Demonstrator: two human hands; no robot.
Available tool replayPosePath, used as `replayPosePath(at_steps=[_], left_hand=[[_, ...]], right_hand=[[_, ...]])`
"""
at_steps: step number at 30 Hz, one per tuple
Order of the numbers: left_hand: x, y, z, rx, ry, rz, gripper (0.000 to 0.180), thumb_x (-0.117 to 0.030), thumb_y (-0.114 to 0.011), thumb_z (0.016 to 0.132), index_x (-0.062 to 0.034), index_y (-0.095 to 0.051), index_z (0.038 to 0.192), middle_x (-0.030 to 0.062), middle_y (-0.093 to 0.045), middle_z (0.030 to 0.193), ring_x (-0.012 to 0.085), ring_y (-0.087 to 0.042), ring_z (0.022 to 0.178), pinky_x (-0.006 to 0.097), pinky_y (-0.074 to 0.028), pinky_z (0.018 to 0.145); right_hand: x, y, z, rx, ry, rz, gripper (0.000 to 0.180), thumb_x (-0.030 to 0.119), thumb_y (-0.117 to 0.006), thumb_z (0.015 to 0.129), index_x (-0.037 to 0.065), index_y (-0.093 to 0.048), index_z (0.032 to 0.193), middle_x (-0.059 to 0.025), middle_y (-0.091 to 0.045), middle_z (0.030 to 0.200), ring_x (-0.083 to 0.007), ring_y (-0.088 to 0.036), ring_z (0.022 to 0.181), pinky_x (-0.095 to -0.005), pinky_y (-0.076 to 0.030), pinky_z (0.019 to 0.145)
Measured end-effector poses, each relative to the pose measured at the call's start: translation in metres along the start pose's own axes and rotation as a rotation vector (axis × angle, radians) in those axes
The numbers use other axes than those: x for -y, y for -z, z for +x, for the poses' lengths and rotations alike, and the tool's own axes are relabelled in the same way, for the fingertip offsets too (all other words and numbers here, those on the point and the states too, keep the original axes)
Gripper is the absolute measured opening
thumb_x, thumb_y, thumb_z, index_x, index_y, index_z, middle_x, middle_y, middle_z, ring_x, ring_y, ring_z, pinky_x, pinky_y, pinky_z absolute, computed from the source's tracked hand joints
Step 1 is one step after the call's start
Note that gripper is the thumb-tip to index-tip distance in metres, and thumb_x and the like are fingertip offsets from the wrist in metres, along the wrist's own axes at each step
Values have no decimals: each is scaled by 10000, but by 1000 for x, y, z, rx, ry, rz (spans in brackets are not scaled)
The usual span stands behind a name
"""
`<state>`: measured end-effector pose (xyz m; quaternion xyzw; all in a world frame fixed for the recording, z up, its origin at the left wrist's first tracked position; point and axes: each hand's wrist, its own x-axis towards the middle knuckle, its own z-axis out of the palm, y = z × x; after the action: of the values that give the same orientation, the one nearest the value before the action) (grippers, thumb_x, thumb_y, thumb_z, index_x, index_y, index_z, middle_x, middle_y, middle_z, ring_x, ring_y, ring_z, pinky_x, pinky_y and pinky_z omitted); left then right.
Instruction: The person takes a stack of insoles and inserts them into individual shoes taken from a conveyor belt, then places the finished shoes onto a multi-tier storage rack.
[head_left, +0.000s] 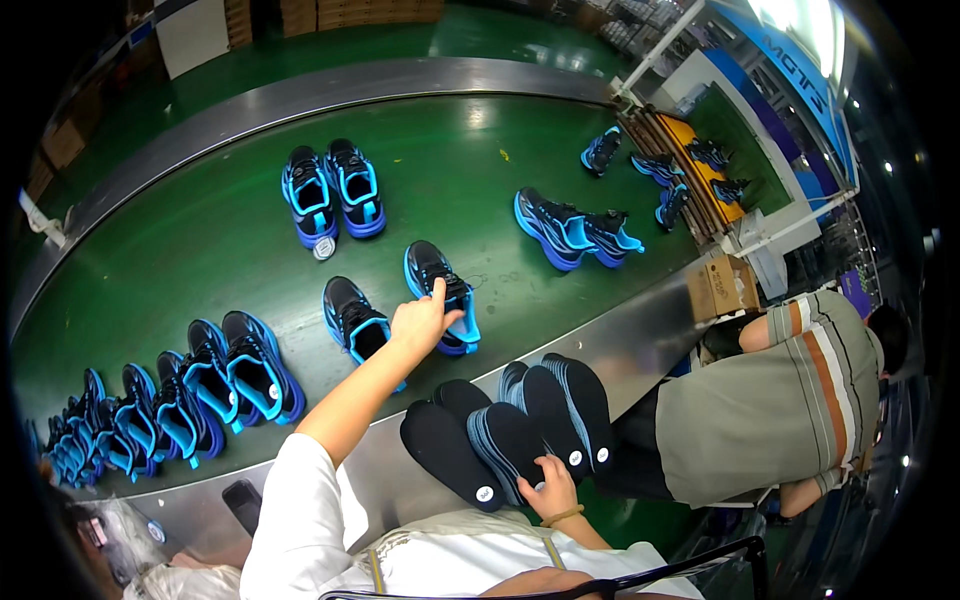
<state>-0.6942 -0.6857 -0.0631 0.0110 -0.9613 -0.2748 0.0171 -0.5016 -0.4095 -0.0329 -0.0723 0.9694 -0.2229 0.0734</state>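
My left hand (pixel 420 320) reaches out over the green conveyor belt (pixel 200 240) and touches the collar of a black and blue sneaker (pixel 448 290). Its partner sneaker (pixel 352 318) lies just left of that hand. My right hand (pixel 550 490) holds a fanned stack of several black insoles (pixel 510 425) against the steel edge of the belt, near my body.
Another sneaker pair (pixel 333 192) stands farther out on the belt, and a pair (pixel 575 230) lies to the right. A row of several sneakers (pixel 170 400) runs along the left. A person in a striped shirt (pixel 770 410) bends over at right, beside a cardboard box (pixel 722 285).
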Motion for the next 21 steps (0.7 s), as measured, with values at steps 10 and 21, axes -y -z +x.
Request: replayPosePath(at_steps=[10,21], left_hand=[[25,10,51,134,131,-150,388,-406,-418,792,-67,-529,947,189,-578,782,340,-546,801,413,-426,696],[47,12,74,355,158,-324,417,-405,-450,787,-7,-567,749,170,-566,686,287,-549,696,366,-408,633]], right_hand=[[44,64,172,176,284,404,134,114,-605,700,6,-617,779,-118,-592,747,-165,-574,650,-265,-457,615],[84,-48,296,505,188,-164,227,248,-592,603,34,-628,671,-162,-593,716,-285,-581,699,-322,-455,696]])
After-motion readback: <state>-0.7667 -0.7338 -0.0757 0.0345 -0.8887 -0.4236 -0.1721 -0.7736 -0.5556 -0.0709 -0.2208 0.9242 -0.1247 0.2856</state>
